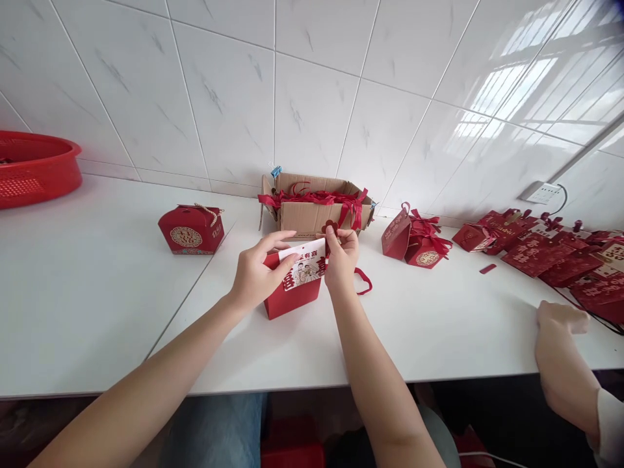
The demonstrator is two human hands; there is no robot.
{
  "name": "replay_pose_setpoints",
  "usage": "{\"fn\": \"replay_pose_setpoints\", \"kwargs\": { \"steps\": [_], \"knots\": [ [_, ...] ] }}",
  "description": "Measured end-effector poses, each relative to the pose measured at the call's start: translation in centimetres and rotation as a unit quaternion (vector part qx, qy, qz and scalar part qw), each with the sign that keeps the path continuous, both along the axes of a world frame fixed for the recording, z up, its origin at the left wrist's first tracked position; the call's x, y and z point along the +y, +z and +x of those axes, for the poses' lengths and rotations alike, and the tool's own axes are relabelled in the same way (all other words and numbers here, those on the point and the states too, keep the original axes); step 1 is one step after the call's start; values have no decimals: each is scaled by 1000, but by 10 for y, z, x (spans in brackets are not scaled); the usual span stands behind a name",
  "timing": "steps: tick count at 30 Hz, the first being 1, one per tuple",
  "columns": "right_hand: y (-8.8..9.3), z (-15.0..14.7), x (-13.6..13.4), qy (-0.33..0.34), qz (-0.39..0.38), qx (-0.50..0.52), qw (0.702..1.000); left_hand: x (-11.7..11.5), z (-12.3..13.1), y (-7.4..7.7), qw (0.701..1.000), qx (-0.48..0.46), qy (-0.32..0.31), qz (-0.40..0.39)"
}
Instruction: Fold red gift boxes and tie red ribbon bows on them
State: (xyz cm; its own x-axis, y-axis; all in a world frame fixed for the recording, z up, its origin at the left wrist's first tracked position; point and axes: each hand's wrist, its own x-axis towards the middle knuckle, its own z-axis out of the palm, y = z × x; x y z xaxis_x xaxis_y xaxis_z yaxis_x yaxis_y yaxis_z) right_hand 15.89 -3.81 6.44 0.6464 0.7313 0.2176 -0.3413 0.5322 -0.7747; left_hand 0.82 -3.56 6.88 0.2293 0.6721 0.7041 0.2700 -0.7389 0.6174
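Note:
A red gift box (294, 301) with a white printed flap or card (305, 266) across its top stands on the table in front of me. My left hand (260, 272) grips the box from the left, its thumb on the white part. My right hand (341, 259) is at the box's upper right corner, pinching a dark red flower-shaped piece (330, 226) between thumb and fingers. Below that hand, a loop of red ribbon (363, 281) lies on the table; where it joins the box is hidden.
Behind stands a cardboard carton (312, 219) of red ribbons (319, 196). A finished-looking red box (192, 231) sits left, ribboned boxes (424, 242) right. Farther right are many red bags (531, 250) and another person's hand (560, 317). A red basket (43, 170) occupies the far left.

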Motion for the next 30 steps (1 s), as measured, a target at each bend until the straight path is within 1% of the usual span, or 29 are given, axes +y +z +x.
{"fn": "replay_pose_setpoints", "kwargs": {
  "steps": [3, 5, 9, 11, 16, 20, 24, 27, 30],
  "knots": [
    [-1, -4, -10, -35, 28, -81, 996, -6, 5, -7, 997, -65, 10, -44],
    [-2, -6, -13, -48, 35, -111, 992, -8, 7, -11, 994, -92, -3, -56],
    [-6, -8, -13, -46, 38, -119, 991, -4, 9, -16, 991, -118, -53, -32],
    [-8, -9, -12, -47, 49, -115, 991, -1, 9, -17, 989, -126, -67, -24],
    [-8, -14, -14, -48, 64, -120, 990, 1, 7, -17, 989, -125, -69, -25],
    [-7, -16, -15, -58, 47, -123, 990, 1, 6, -16, 991, -115, -64, -39],
    [-10, -16, -13, -69, 35, -122, 990, 3, 6, -17, 992, -106, -55, -32],
    [-12, -16, -12, -87, 36, -126, 988, 4, 6, -16, 992, -97, -65, -37],
    [-10, -18, -14, -88, 40, -138, 986, 5, 7, -16, 992, -99, -73, -34]
  ]
}}
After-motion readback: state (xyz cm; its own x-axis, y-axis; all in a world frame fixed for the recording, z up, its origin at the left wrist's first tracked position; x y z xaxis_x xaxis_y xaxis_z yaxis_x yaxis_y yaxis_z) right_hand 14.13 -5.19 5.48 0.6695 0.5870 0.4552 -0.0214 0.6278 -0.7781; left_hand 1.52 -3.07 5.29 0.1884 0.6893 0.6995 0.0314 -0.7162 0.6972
